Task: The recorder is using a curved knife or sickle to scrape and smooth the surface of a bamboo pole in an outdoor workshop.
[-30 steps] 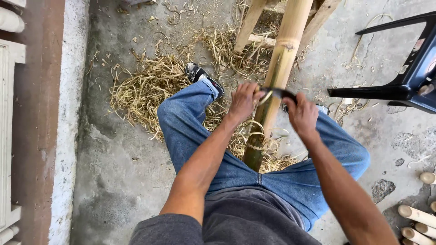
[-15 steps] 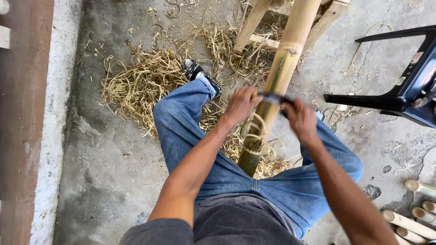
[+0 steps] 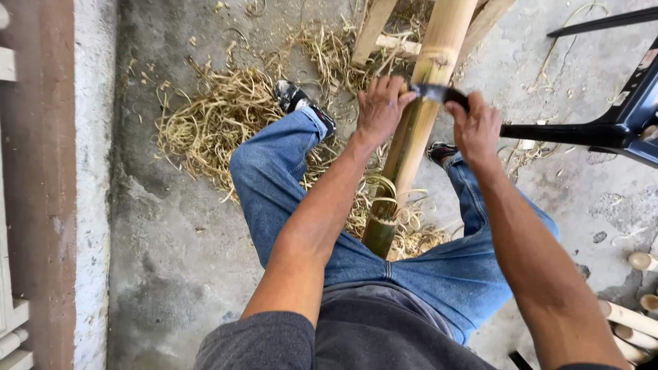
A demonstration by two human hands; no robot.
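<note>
Rough grey concrete floor (image 3: 171, 274) fills the view from above, strewn with pale curled shavings (image 3: 219, 123) near the seated person's feet. A thick bamboo pole (image 3: 418, 123) slants between the person's knees, its dark green lower end resting down by the lap and its yellower upper part running out of the top of the view. A dark two-handled blade (image 3: 435, 92) lies across the pole. The left hand (image 3: 380, 109) is clenched around the blade's left end, touching the pole. The right hand (image 3: 476, 130) is clenched around the black handle on the right. Blue jeans cover both legs. A dark chair (image 3: 617, 123) stands to the right, with cut bamboo pieces (image 3: 637, 322) lying at the lower right.
</note>
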